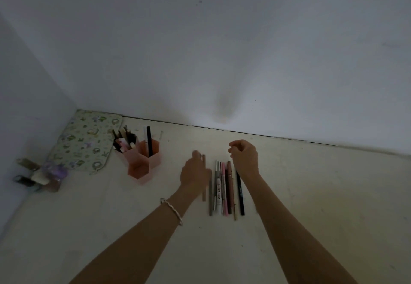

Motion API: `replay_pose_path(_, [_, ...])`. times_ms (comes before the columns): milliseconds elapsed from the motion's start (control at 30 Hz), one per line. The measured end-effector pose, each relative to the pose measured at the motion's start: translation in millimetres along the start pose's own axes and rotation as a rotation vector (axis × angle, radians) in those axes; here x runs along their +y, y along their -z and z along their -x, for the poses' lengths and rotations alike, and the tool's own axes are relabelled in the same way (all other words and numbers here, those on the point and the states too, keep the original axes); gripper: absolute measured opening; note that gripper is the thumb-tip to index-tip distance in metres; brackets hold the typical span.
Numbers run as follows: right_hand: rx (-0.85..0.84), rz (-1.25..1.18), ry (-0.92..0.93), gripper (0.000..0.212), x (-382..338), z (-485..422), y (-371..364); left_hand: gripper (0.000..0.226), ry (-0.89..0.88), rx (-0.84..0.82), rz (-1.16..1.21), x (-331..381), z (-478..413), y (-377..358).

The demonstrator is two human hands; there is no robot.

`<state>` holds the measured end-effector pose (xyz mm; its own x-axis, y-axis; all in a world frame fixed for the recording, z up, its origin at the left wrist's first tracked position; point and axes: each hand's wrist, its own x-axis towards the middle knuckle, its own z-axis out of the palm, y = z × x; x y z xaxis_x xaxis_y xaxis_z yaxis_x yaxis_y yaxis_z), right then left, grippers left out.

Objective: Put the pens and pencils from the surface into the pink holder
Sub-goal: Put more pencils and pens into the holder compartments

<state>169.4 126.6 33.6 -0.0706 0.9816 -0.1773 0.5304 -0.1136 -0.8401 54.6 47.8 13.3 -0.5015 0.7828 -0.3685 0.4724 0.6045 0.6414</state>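
A: Head view, and the pink holder [142, 161] is my landmark. It is a cluster of hexagonal cups on the pale surface [311, 194], and the far cups already stand full of sticks.

B: Where are the loose ones?

A: To the right of the holder, well apart from it, a row of pens and pencils [223, 189] lies side by side, all pointing toward the wall [222, 50]. A black pen [240, 191] is the one farthest from the holder.

B: And the hands?

A: The left hand [194, 174] is between the holder and the row. Its fingers are pressed together around a brown pencil [203, 179], which runs along the hand's right edge. It is blurred, so I cannot tell whether the pencil is off the surface.

B: The other?

A: The right hand [244, 158] hovers over the far end of the row, fingers loosely curled, holding nothing I can see.

B: Anything else?

A: A patterned pouch [89, 139] lies just left of the holder, beyond it. A white bracelet [172, 210] sits on the left wrist.
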Motion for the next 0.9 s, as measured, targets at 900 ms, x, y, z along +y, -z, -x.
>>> replay_pose_path(900, [0.043,-0.318,0.174,0.015,-99.8,20.4,-68.5,0.027,-0.332,0.505,-0.71,-37.8,-29.2,158.8])
